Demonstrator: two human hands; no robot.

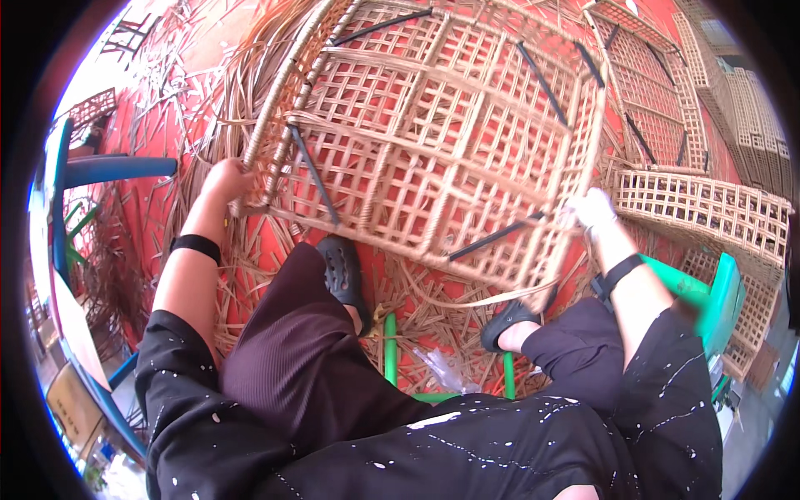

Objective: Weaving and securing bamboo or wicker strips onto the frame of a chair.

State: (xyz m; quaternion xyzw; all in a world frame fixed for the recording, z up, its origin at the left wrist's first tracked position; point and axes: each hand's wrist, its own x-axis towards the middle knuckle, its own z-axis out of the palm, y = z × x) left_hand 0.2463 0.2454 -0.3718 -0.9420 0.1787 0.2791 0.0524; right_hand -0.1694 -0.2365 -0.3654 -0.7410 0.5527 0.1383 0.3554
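Observation:
A large woven rattan lattice panel (433,133) with a thick wrapped rim and dark bracing rods stands tilted in front of me. My left hand (227,179) grips its left rim near the lower corner. My right hand (590,208) is closed on the panel's lower right corner, where a loose cane strip (467,302) trails down. Both wrists carry black bands. My knees and black clog shoes (340,268) sit just below the panel.
Several finished lattice panels (708,208) lean and stack at the right. Cane strips and offcuts (200,75) litter the red floor. A green stool frame (390,350) is under me, a green stool (723,302) at right, a blue bench (108,171) at left.

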